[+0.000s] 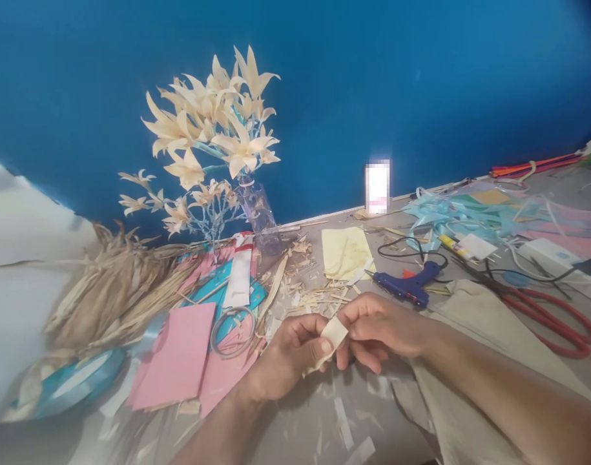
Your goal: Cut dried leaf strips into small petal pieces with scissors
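Observation:
Both hands meet low in the middle of the head view, over a grey tabletop (pixel 324 420). My left hand (pixel 288 355) pinches a small pale strip of dried husk (pixel 332 336) between thumb and fingers. My right hand (pixel 380 329) grips the same strip from the other side, fingers curled. Just behind my hands lie cut husk scraps (pixel 305 290). A blue glue gun (pixel 406 284) rests a little beyond my right hand.
A clear bottle (pixel 259 210) holds cream husk flowers (pixel 217 129) against a blue wall. Dried husks (pixel 115 290), pink paper (pixel 176 355), a ribbon roll (pixel 77 381) and a wire ring (pixel 233 332) lie left. Red-handled scissors (pixel 551 316), blue ribbons (pixel 450 216) and beige cloth (pixel 479 323) lie right.

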A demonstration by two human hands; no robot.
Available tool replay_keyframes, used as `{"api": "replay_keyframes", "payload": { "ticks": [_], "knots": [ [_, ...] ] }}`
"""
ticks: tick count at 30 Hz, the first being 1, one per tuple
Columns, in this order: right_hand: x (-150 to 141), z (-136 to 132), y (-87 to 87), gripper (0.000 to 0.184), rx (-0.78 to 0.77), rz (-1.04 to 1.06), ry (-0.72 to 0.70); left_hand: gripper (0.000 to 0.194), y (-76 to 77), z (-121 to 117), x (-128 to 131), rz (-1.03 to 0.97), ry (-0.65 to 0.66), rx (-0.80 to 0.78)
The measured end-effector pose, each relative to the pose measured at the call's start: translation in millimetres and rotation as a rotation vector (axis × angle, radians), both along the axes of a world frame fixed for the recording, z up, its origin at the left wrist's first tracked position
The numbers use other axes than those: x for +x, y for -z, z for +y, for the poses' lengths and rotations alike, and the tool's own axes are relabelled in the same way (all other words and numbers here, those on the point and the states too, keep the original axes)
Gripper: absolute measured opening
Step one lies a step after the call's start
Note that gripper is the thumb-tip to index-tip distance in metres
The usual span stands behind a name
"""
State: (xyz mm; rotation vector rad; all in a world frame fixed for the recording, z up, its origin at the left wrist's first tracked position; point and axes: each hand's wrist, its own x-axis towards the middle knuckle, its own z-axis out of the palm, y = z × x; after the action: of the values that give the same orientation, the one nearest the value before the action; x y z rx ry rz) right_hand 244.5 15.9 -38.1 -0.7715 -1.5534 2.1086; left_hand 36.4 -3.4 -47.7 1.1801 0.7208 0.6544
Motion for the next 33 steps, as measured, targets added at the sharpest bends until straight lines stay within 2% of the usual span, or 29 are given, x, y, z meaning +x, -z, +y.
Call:
{"api": "replay_keyframes", "payload": {
  "ticks": [3,7,9,12,15,17,20,22,24,27,31,33],
  "knots": [
    [-0.1,1.3,1.1,0.024,0.002,0.026,0.005,0.029,-1.2,-0.3,1.5,0.014,-0.022,0.007],
    [-4.3,-2.5,3.2,0.010,0.117,-0.149,0.111,0.031,0.3,-0.5,2.5,0.055,-0.014,0.020],
    [-5.3,-3.5,3.8,0.013,0.140,-0.129,0.084,0.034,3.9,1.1,0.2,0.023,0.006,-0.012],
    [-3.6,-1.5,4.5,0.018,0.074,-0.019,-0.011,0.038,9.5,4.0,-3.9,-0.055,0.049,-0.074],
    [-1.4,0.9,6.2,0.020,0.028,0.020,-0.061,0.036,9.7,5.0,-3.4,-0.025,0.031,-0.095],
    [-1.8,0.4,7.7,0.025,0.094,-0.041,0.009,0.033,6.8,4.3,-0.3,0.029,-0.003,-0.082],
    [-4.3,-1.7,8.6,0.034,0.247,-0.173,0.201,0.034,2.1,3.2,3.2,0.051,-0.024,-0.048],
    [-5.4,-2.1,8.2,0.037,0.275,-0.199,0.270,0.034,1.0,3.2,2.1,0.080,-0.063,-0.006],
    [-5.5,-1.1,7.9,0.037,0.218,-0.151,0.236,0.034,1.3,3.8,-1.3,0.125,-0.063,0.020],
    [-6.4,0.4,10.3,0.034,0.092,-0.009,0.153,0.034,1.9,5.1,-6.4,0.145,0.018,0.008],
    [-12.3,-2.2,18.3,0.038,-0.037,0.127,0.221,0.034,-0.6,5.9,-7.7,0.166,-0.003,0.068],
    [-15.5,-5.0,22.3,0.038,-0.102,0.168,0.206,0.034,-2.5,6.1,-8.1,0.146,0.045,0.078]
  ]
}}
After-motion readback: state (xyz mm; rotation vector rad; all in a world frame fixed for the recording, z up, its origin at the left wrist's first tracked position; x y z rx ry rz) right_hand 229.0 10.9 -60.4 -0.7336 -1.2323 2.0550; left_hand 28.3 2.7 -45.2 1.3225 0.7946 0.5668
